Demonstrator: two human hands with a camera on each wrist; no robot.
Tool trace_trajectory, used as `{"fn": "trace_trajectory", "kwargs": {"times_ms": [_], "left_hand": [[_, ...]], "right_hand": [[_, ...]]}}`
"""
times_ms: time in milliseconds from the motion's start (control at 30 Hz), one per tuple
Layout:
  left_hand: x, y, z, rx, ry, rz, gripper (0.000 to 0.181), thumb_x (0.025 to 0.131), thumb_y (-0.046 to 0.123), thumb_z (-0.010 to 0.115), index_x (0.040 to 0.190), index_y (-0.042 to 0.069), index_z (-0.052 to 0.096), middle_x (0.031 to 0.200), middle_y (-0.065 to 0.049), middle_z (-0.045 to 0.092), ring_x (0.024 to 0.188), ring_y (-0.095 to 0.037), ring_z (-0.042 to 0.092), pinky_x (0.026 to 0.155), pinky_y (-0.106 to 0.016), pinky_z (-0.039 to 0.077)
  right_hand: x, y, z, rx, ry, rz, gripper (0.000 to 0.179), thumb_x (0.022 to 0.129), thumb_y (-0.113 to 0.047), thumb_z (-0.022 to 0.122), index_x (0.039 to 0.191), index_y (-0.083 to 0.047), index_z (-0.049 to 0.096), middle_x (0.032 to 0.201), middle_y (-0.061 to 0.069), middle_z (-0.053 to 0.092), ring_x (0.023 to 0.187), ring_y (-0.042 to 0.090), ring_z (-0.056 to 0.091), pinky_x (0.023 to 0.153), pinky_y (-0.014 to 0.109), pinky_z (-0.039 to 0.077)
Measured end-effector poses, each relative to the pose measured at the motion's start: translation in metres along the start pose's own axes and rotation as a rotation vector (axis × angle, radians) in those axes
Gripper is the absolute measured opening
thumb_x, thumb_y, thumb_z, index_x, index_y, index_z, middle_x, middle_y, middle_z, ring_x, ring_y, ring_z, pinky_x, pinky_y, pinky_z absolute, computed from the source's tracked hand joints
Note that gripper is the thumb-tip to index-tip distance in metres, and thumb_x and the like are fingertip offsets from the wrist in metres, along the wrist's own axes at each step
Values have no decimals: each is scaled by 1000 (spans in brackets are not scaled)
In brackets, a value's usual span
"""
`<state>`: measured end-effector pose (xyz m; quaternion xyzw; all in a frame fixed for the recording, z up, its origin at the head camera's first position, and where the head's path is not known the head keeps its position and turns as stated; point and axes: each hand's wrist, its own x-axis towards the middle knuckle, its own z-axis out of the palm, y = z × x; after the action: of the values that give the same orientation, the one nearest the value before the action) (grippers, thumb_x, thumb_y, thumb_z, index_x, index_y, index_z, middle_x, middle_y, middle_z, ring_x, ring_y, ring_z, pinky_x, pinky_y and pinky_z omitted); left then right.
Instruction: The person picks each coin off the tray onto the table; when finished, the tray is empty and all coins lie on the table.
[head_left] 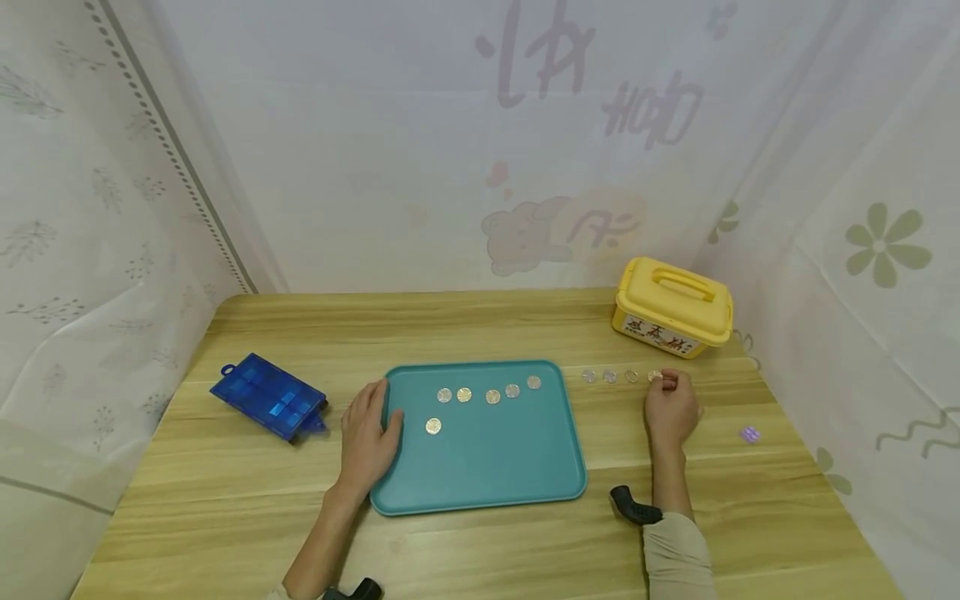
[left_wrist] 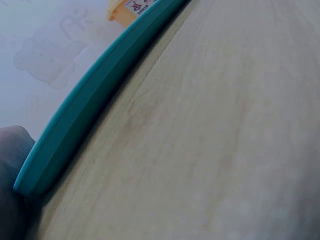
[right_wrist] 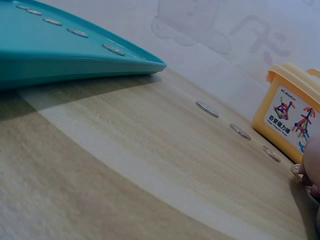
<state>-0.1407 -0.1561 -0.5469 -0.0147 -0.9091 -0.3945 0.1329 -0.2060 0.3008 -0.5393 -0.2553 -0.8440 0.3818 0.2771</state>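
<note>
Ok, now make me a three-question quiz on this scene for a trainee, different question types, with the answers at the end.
1. Count: how many coins lie on the teal tray?
2. True or false: in the head view, the blue case and the yellow box are on opposite sides of the tray.
3. Choose one. The fingertips of the right hand are at:
A) the purple piece
B) the end coin of the row on the table
C) the handle of the yellow box

Key: 1. Six. 2. True. 3. B.
</note>
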Motion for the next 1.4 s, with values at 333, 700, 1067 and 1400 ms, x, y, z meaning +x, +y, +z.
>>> {"fn": "trace_trajectory", "kwargs": {"times_ms": [333,700,1067,1400], "left_hand": [[0,0,1,2,1,-4,60,96,13,60,149,-3,40,147,-25,43,141,-43,33,114,-62,18],[1,0,1,-4,4,0,60,96,13,61,149,-3,40,147,-25,44,140,-43,34,114,-63,18],[-1,1,-1,0,-2,-6,60,96,14,60,149,-4,40,147,-25,44,141,-43,34,114,-62,19],[-1,2,-2,1,1,-3,60,96,14,60,149,-4,40,146,-26,44,140,-43,35,114,-62,19]], "right_hand": [[-1,-2,-1,-3,22,6,24,95,-15,54,109,1,66,94,22,69,85,36,61,95,52,32],[-1,-2,-1,51,71,-3,21,93,-11,53,100,3,67,91,24,67,82,37,59,99,53,35],[-2,-1,0,50,62,7,21,92,-11,53,100,2,68,90,23,68,80,34,58,95,52,36],[0,1,0,51,42,27,22,93,-13,53,101,0,68,91,22,67,80,32,57,97,51,35]]}}
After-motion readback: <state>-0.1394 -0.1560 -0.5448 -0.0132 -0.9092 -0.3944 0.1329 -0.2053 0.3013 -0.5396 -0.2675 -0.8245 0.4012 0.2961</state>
